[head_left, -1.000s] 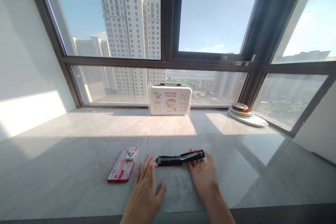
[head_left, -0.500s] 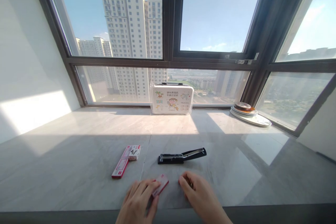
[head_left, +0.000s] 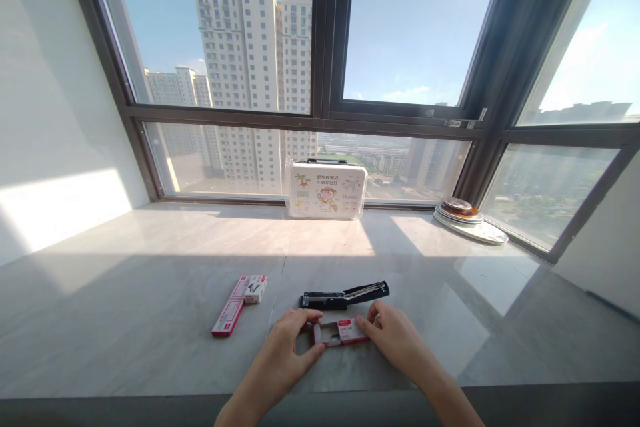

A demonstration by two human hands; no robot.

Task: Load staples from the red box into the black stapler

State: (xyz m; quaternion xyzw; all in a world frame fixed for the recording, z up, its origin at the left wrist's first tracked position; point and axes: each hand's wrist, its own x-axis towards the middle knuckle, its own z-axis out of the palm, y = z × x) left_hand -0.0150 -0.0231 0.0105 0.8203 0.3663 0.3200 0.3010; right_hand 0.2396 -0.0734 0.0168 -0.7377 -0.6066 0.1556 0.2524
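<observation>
A small red-and-white staple box [head_left: 351, 330] lies near the front of the marble sill, its tray partly slid out to the left. My left hand [head_left: 293, 347] grips the tray end between thumb and fingers. My right hand [head_left: 393, 340] pinches the box's right end. Whatever lies inside the tray is too small to make out clearly. Just behind the box rests an opened black stapler [head_left: 345, 295], its top arm swung back to the right; neither hand touches it.
To the left lie a long pink-and-white box [head_left: 230, 310] and a small white box [head_left: 255, 289] against its upper end. A white cartoon-print case [head_left: 327, 191] stands by the window. Stacked plates [head_left: 457, 213] sit at the back right.
The staple box has moved right and turned level, and its tray now shows slid out. My right hand has come onto its right end; my left hand has shifted right with it.
</observation>
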